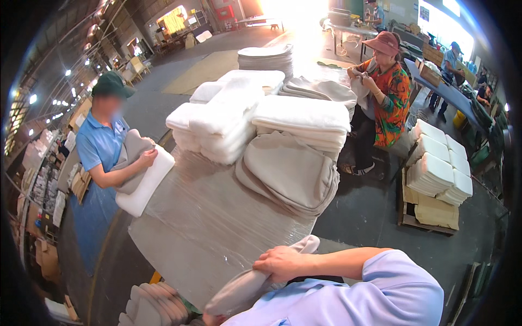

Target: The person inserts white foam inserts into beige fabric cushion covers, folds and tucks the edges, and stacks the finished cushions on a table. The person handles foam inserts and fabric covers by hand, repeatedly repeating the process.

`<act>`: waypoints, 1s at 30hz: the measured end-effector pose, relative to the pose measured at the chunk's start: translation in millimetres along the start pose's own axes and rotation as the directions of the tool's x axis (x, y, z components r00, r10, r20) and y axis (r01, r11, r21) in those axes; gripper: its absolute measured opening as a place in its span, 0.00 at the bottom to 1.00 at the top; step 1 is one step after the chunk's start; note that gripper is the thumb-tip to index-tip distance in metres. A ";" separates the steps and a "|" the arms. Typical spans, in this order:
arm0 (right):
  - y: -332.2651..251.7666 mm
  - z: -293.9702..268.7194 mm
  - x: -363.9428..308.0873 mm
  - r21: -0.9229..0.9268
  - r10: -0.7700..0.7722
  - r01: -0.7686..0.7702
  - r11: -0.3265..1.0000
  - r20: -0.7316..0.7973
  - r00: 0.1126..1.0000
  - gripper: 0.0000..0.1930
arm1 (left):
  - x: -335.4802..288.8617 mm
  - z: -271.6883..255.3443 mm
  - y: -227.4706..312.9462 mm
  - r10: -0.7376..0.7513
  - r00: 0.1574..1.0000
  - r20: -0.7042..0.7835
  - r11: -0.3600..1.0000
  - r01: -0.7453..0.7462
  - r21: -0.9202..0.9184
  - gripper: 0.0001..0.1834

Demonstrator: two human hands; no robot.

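My right hand comes in from the right on a lavender-sleeved forearm and grips the upper part of a long grey cushion cover, fingers curled over it. The cover slants from the near table edge down to the picture's lower rim. Only a sliver of my left hand shows there, holding the cover's lower end from beneath. Both hands are at the near edge of a table wrapped in clear film.
A heap of grey covers and stacks of white foam pads fill the far table. A person in blue at left holds a foam pad. Another person in an orange shirt sits at right. A pallet of pads stands right; stacked covers lie lower left.
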State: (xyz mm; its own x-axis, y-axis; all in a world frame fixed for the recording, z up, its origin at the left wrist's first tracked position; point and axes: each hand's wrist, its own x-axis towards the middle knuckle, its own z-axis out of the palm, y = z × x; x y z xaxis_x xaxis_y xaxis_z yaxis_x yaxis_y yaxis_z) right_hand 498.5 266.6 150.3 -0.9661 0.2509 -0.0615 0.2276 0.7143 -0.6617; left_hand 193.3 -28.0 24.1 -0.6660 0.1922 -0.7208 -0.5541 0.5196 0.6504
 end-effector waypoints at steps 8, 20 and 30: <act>-15.2 -48.7 -22.0 0.726 0.473 -0.015 0.688 -0.432 0.768 0.30 | -53.1 145.5 37.8 0.442 0.750 0.492 0.887 -0.284 -0.364 0.28; -14.6 -7.2 -78.6 0.973 0.408 -0.032 0.227 -0.065 0.911 0.46 | -43.8 229.5 176.5 0.300 0.417 0.858 0.639 -0.756 0.144 0.20; -30.3 74.3 -111.7 0.970 0.345 -0.238 0.050 0.207 0.916 0.58 | -11.6 177.5 93.9 -0.147 0.606 0.782 0.468 -0.654 0.595 0.24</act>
State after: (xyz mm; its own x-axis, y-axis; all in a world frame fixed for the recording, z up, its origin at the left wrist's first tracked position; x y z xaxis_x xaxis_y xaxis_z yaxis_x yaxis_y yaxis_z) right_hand 590.4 168.4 121.7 -0.8313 0.3404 -0.4394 0.1232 -0.6580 -0.7428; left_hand 237.6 166.2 51.0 0.0687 0.6909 -0.7197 0.4728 0.6127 0.6333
